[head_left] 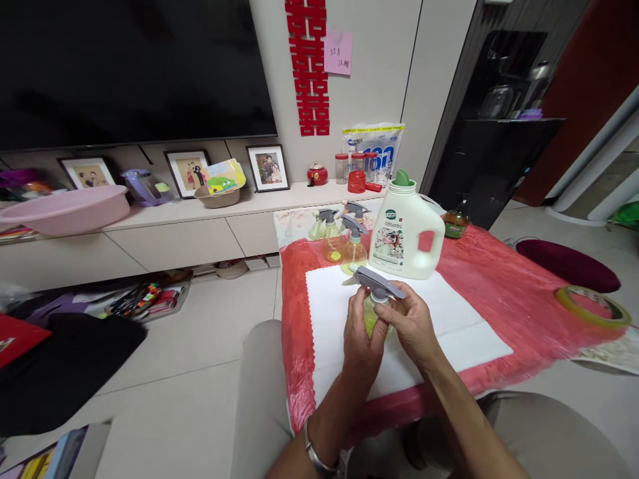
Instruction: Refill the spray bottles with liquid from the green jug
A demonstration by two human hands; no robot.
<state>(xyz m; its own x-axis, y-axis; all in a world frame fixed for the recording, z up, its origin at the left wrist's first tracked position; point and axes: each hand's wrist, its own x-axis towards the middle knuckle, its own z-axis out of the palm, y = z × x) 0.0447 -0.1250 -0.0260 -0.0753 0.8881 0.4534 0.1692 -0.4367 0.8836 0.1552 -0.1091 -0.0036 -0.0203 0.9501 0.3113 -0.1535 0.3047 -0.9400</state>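
Note:
Both hands are around one small clear spray bottle [370, 318] with yellow-green liquid and a grey trigger head, above a white cloth. My left hand [362, 332] wraps the bottle's body from the left. My right hand [412, 322] has its fingers closed at the neck, just under the spray head. Behind it stand several similar spray bottles [355, 251] with grey heads, holding yellowish liquid. A large pale green jug [407, 233] with a handle and an open neck, a green piece in its mouth, stands upright just beyond my hands.
A red plastic-covered table [479, 266] carries the white cloth [469, 332], a pump bottle [455, 223] at the back and a tape roll [593, 307] at the right edge. Jars [341, 169] and a red lid [356, 181] stand on the cabinet behind.

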